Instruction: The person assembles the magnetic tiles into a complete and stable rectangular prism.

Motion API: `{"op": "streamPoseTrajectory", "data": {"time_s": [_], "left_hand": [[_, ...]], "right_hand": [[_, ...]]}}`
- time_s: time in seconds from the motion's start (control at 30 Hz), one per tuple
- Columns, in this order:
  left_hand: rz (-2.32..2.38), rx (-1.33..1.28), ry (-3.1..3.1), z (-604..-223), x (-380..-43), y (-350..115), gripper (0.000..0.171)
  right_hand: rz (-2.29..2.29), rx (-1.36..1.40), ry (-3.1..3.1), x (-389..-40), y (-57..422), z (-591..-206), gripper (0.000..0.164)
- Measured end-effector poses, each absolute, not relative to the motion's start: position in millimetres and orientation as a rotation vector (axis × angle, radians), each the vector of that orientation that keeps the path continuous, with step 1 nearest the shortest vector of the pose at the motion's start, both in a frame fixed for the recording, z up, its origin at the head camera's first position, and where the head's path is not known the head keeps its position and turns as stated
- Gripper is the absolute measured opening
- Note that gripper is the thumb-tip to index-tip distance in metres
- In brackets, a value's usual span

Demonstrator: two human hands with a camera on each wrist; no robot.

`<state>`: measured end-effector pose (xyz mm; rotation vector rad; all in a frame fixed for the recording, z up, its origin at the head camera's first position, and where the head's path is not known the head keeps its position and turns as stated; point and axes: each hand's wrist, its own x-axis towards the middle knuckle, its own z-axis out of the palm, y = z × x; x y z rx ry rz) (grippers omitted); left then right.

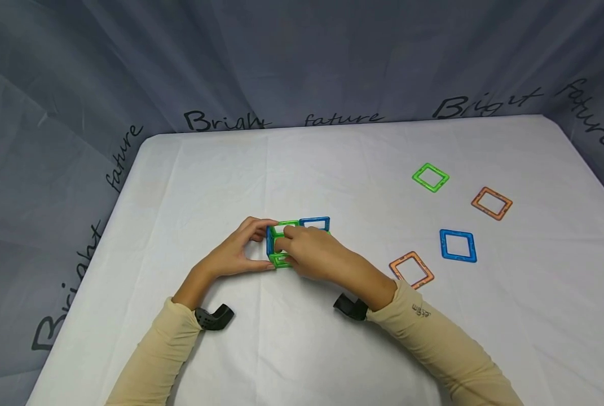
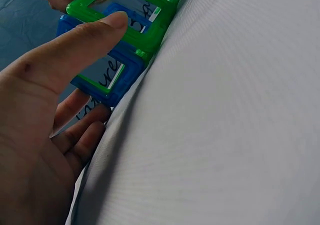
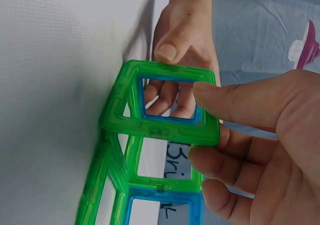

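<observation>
Green and blue square magnetic tiles stand joined in a small box-like structure on the white table. My left hand (image 1: 236,251) grips its left end, thumb on the near green tile (image 3: 160,132) and fingers around toward the far side, by a blue end tile (image 1: 269,241). My right hand (image 1: 314,254) pinches the upper edge of that near green tile, its thumb (image 3: 235,102) outside and other fingers behind it. At the back right of the structure stands another blue tile (image 1: 314,219). In the head view the right hand hides much of the structure's right part.
To the right lie loose tiles on the white tablecloth (image 1: 302,344): a green tile (image 1: 431,177), a blue tile (image 1: 458,246), an orange tile (image 1: 492,203) and a nearer orange tile (image 1: 411,270) beside the right forearm. Grey curtain (image 1: 302,62) with handwriting hangs behind the table.
</observation>
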<state>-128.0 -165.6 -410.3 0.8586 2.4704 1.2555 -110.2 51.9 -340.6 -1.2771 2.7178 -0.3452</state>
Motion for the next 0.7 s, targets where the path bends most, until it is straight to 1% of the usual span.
{"op": "streamPoseTrajectory", "data": {"time_s": [0.27, 0.53, 0.7], "left_hand": [[1.255, 0.86, 2.477, -409.3, -127.6, -165.2, 0.078], [1.256, 0.86, 2.489, -409.8, -127.3, -166.0, 0.078], [1.249, 0.854, 2.485, -409.5, -127.8, -165.1, 0.078]], "right_hand": [[-0.35, -1.198, 2.692, -110.9, 62.9, -338.8, 0.023], [-0.351, -1.185, 2.708, -110.0, 76.3, -339.3, 0.03], [-0.352, -1.166, 2.742, -108.5, 88.6, -342.3, 0.031]]}}
